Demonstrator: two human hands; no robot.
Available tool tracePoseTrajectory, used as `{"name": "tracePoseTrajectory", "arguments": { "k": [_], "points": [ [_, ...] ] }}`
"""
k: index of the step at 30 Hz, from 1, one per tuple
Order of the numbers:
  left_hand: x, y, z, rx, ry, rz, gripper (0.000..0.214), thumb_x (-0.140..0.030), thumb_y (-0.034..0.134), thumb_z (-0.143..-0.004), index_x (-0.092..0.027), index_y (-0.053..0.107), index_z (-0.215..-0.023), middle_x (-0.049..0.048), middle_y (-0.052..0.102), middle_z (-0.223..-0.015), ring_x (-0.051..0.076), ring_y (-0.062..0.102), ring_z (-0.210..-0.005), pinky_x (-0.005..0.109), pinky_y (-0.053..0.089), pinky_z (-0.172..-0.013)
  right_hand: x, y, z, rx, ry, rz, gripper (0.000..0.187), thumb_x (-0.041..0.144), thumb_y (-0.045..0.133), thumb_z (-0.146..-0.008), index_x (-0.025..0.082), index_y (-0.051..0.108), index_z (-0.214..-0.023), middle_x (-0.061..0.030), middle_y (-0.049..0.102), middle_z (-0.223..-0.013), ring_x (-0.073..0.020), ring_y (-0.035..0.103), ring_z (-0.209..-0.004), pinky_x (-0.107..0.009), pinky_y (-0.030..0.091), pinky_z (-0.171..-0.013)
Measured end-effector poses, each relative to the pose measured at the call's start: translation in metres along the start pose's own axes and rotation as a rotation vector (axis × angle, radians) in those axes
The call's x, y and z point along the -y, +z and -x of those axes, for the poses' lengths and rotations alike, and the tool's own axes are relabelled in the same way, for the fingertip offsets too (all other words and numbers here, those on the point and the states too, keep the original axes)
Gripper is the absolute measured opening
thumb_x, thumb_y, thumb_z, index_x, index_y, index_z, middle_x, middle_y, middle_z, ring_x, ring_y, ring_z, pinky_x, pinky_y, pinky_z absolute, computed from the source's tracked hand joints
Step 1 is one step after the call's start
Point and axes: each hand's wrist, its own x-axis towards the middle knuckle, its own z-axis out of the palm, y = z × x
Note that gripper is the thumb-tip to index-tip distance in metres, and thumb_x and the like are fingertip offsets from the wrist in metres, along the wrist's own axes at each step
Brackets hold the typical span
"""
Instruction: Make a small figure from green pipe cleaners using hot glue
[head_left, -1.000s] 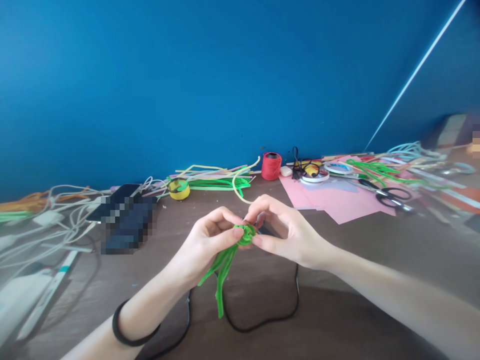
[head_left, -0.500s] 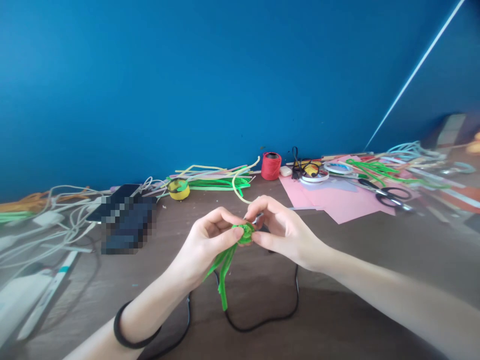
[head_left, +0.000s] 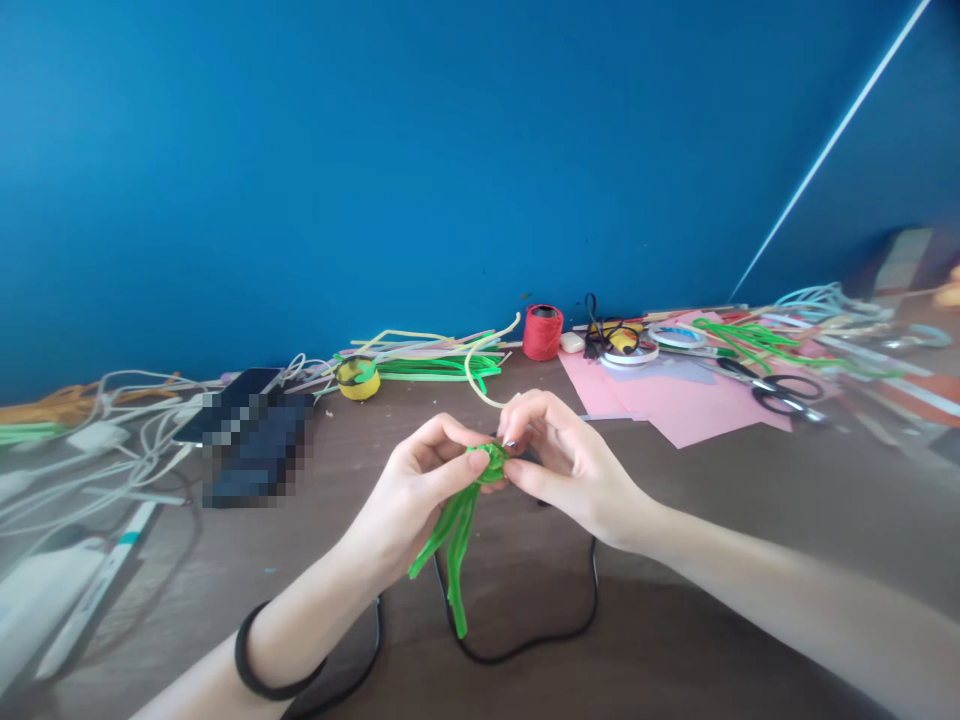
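Observation:
Between my two hands is a small round coil of bright green pipe cleaners (head_left: 492,464), held above the table. Loose green ends hang down from it below my left hand. My left hand (head_left: 431,480) pinches the coil on its left side with thumb and fingers. Thumb and fingertips of my right hand (head_left: 559,460) press on the coil's right edge. A small shiny bit shows at my right fingertips, too small to name. Under the hands a black cord (head_left: 517,660) loops across the table.
At the back lie a bundle of pipe cleaners (head_left: 442,366), a yellow tape roll (head_left: 358,379) and a red spool (head_left: 542,333). Scissors (head_left: 787,394) rest on pink paper (head_left: 697,415) at right. Dark phones (head_left: 259,450) and white cables (head_left: 112,470) lie left.
The green coil has tilted slightly in my fingers, and its hanging ends have swung a little to the right and further into view. Both hands keep their pinch.

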Motion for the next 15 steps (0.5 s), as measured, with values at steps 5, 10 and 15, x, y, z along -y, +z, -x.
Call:
{"name": "tracePoseTrajectory", "arguments": {
  "k": [5,10,15],
  "points": [
    [0.0012,0.0001,0.0000,-0.020,0.014,-0.047,0.018,-0.015,0.074,-0.063,-0.015,0.058,-0.070,0.0017,0.068,-0.073,0.012,0.063,-0.066,0.022,0.050,-0.064,0.0004,0.0015,0.0001,-0.009,0.016,-0.082,0.018,0.012,0.055,-0.078,0.022,0.041,-0.080,0.0005,0.044,-0.087,-0.0116,0.046,-0.079,-0.027,0.041,-0.068],
    [0.0024,-0.0010,-0.0005,-0.017,0.019,-0.050,0.016,-0.016,0.073,-0.065,-0.015,0.058,-0.071,0.0009,0.067,-0.072,0.011,0.062,-0.065,0.022,0.050,-0.064,0.0007,0.0015,0.0000,0.002,0.043,-0.083,0.018,0.011,0.054,-0.079,0.022,0.040,-0.079,0.0002,0.044,-0.088,-0.0117,0.046,-0.078,-0.027,0.042,-0.067],
    [0.0008,-0.0015,-0.0005,0.019,0.019,-0.087,0.021,-0.013,0.074,-0.063,-0.016,0.059,-0.078,0.0022,0.067,-0.078,0.012,0.063,-0.072,0.022,0.050,-0.069,0.0008,-0.0009,-0.0016,-0.012,0.057,-0.038,0.016,0.011,0.056,-0.079,0.022,0.048,-0.087,0.0001,0.047,-0.088,-0.0122,0.049,-0.081,-0.027,0.042,-0.069]
  ]
}}
